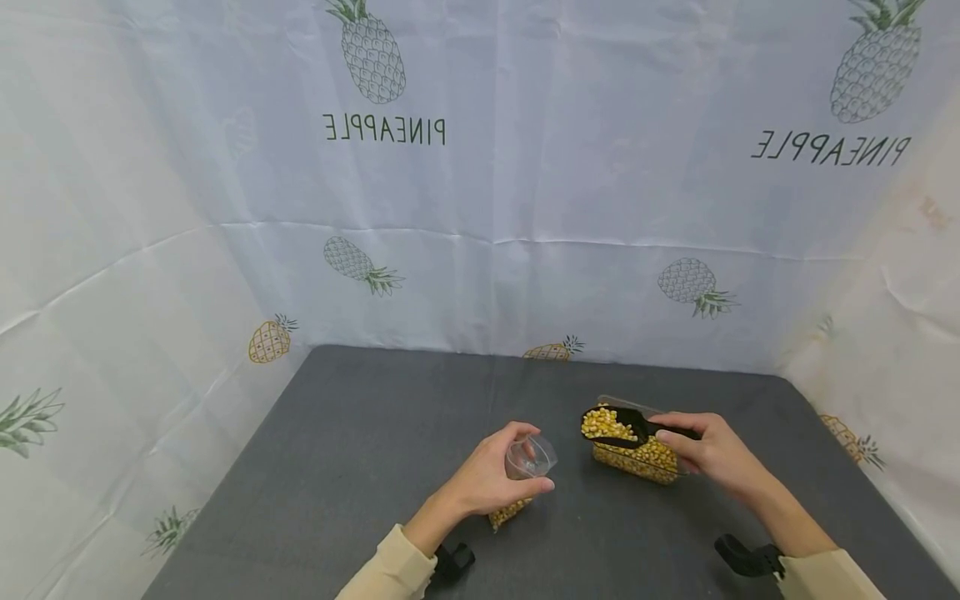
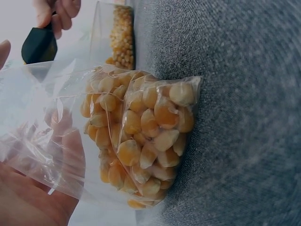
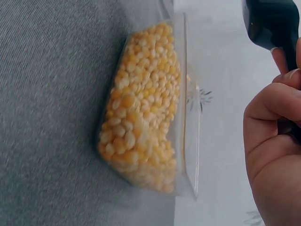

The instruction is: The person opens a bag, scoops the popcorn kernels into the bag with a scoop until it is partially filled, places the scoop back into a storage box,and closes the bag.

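My left hand (image 1: 487, 473) holds a clear plastic bag (image 2: 141, 136) by its upper part, thumb and fingers spread around the open mouth. Corn kernels fill the bottom of the bag, which stands upright on the table. My right hand (image 1: 716, 454) grips the handle of a black scoop (image 1: 639, 425) heaped with yellow kernels. In the head view the scoop overlaps a clear rectangular container (image 3: 185, 117), its bowl pointing left toward the bag. Corn kernels (image 3: 143, 89) lie inside this container. The right wrist view shows the scoop above the container's rim, only its dark underside visible.
A dark grey cloth covers the table (image 1: 375, 433). White curtains (image 1: 480, 183) printed with pineapples hang behind it and along both sides. A black strap (image 1: 750, 557) is worn at the right wrist, another black device (image 1: 453, 565) at the left.
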Demonstrator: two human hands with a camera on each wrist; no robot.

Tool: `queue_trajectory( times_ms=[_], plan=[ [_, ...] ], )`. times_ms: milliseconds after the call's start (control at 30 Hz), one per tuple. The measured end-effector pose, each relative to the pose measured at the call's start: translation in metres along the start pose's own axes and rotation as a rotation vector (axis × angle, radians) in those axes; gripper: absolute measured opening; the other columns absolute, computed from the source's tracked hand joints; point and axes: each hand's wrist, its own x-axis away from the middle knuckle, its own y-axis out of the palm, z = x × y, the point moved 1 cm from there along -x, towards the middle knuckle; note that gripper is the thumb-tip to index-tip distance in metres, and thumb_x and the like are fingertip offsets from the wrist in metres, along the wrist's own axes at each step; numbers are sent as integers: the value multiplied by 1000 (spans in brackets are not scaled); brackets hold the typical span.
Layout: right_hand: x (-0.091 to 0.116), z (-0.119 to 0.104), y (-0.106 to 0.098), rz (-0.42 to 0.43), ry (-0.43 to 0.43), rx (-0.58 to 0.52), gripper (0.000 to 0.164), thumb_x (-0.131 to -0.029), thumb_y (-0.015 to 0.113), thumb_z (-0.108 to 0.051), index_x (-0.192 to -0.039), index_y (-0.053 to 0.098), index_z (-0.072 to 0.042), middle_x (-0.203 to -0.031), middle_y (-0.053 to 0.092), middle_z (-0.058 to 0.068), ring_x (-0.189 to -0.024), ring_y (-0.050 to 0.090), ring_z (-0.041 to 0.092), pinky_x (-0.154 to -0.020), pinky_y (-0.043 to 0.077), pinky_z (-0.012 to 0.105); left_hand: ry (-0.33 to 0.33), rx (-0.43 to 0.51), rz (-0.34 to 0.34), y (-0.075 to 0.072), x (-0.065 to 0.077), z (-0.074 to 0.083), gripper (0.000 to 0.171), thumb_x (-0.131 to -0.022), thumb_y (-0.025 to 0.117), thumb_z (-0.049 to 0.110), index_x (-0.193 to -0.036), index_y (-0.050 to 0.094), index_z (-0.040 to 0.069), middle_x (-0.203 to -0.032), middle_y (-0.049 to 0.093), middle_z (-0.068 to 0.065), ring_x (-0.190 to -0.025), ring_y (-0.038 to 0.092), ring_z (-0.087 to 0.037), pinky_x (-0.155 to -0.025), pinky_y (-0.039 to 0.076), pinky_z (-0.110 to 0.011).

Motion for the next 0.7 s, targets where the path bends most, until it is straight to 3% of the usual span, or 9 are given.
queue_trajectory(
  times_ms=[133,400,700],
  plan=[
    [-2,-5,4,-31,-45,-10,46,-107,52,-12,-140,46,19,-55,31,10,-46,30,26,-49,38,41,1,-2,-2,0,0,-1,64,-89,78,40,-142,52,14,-108,60,7,-87,57,-4,-75,53,-26],
    [-7,-14,13,-50,-105,-14,42,-106,54,-9,-137,50,19,-55,31,10,-45,25,27,-44,34,42,-4,-8,-6,1,-1,-1,64,-89,78,40,-142,52,16,-108,59,8,-88,57,-4,-74,53,-26],
    [-12,-21,21,-96,-107,-46,42,-105,57,-9,-136,52,18,-53,29,12,-43,24,27,-44,34,44,-12,3,-5,1,0,0,64,-89,78,40,-142,52,16,-108,60,6,-88,58,-4,-74,54,-26]
  ],
)
